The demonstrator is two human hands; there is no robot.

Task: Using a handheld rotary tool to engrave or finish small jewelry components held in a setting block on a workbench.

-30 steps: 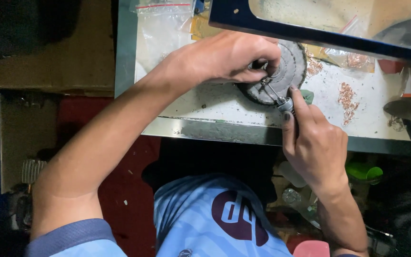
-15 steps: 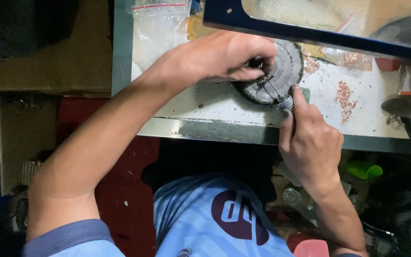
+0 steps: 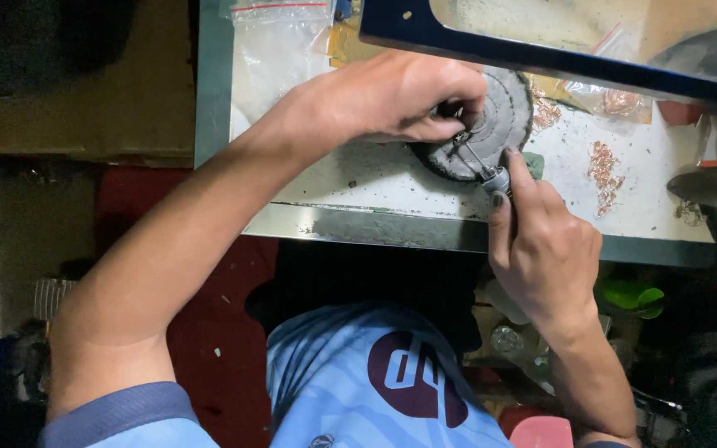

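White bench (image 3: 375, 178), rt hand (image 3: 545, 249) – rotary tool (image 3: 483, 166) angled up-left, lft hand (image 3: 400, 95) on disc (image 3: 504, 116)

I read this as a small craft workshop. I see a metal-edged workbench (image 3: 358, 226) with a white, grit-speckled top, a round grey buffing wheel (image 3: 504, 116) lying on it, piles of copper-coloured shavings (image 3: 603, 163), and clear zip bags (image 3: 280, 50) of parts. Below the bench edge, bottles (image 3: 509, 338) and clutter sit in dim light.
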